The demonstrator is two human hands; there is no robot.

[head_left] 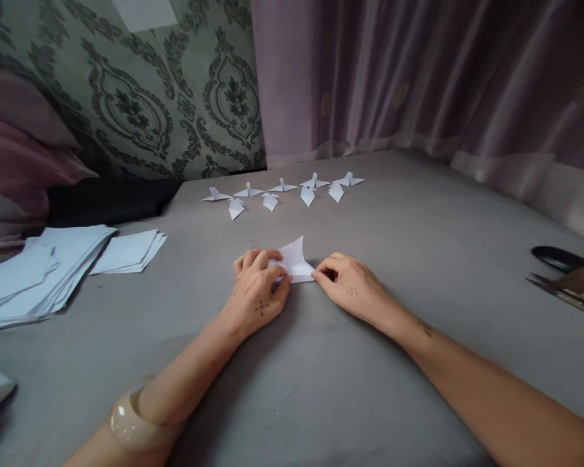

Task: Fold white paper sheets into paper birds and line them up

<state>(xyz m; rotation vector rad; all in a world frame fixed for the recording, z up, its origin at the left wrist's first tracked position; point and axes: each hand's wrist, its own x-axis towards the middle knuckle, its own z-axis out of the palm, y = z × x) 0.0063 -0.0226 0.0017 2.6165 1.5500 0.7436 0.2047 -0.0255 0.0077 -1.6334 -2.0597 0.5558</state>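
Note:
A small folded sheet of white paper [294, 263] lies on the grey cloth surface between my hands, one pointed flap standing up at its back. My left hand [260, 282] holds its left side down, with fingers bent over the paper and the thumb along the near edge. The paper's right corner is pinched between the thumb and fingertips of my right hand [345, 279]. Part of the left side is covered by my fingers. Beyond, several folded white paper birds [283, 185] stand in a row, with several more folded pieces [308, 195] in front of them.
Stacks of white paper [73, 266] and smaller cut sheets [129, 251] lie on the left, near a black cloth [111, 200]. At the right edge are a dark oblong object [562, 259] and scissors-like blades [559, 290]. A patterned wall and purple curtain [292, 84] border the back.

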